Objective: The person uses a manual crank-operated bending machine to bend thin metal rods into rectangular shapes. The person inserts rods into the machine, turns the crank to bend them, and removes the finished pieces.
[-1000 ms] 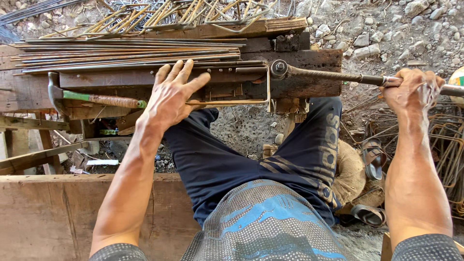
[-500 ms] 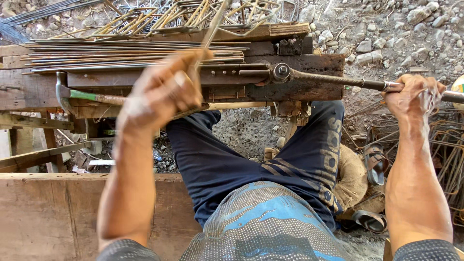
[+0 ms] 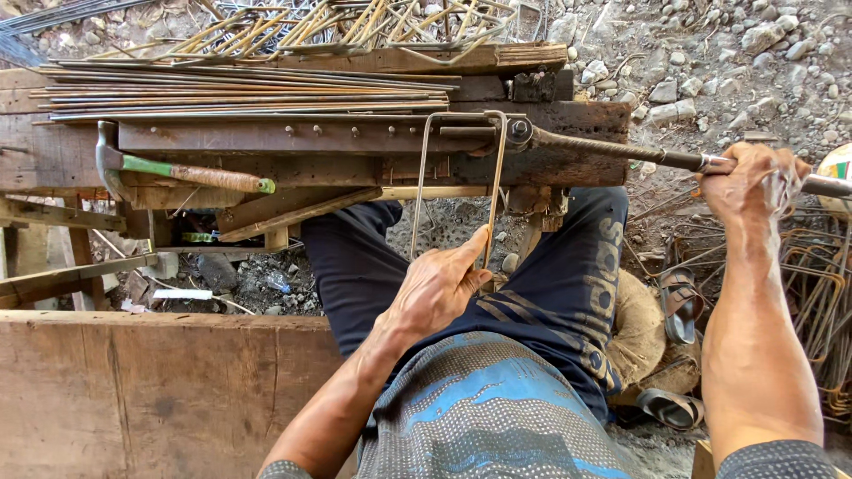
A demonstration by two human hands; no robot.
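No real containers here, closest thing is the loose heap of bent stirrups [image 3: 821, 302] on the ground at far right, partly hidden by the right forearm.

Left hand [image 3: 439, 286] sits over the lap, arm bent in from lower left, thumb and fingers pinched on one leg of the bent rod [image 3: 493, 191]. Grip closed on it, other fingers curled.

Bent rod: thin steel bar, rust-tan, folded into a narrow U. Both legs hang down off the bench edge toward the lap, the closed top lies on the wooden bench [image 3: 53, 160] right by the bender's pivot pin [image 3: 517, 130].

Right hand [image 3: 754, 182] out to the right, arm nearly straight, fist wrapped fully round the bending lever [image 3: 621, 151], a ribbed bar running from the pivot out past the hand.

Further back on the bench: hammer [image 3: 191, 173] with green-and-brown handle lying flat at left, then a bundle of straight rods [image 3: 240, 89] laid lengthwise. Beyond the bench, a tangle of more bent rods [image 3: 355, 22] on gravel.
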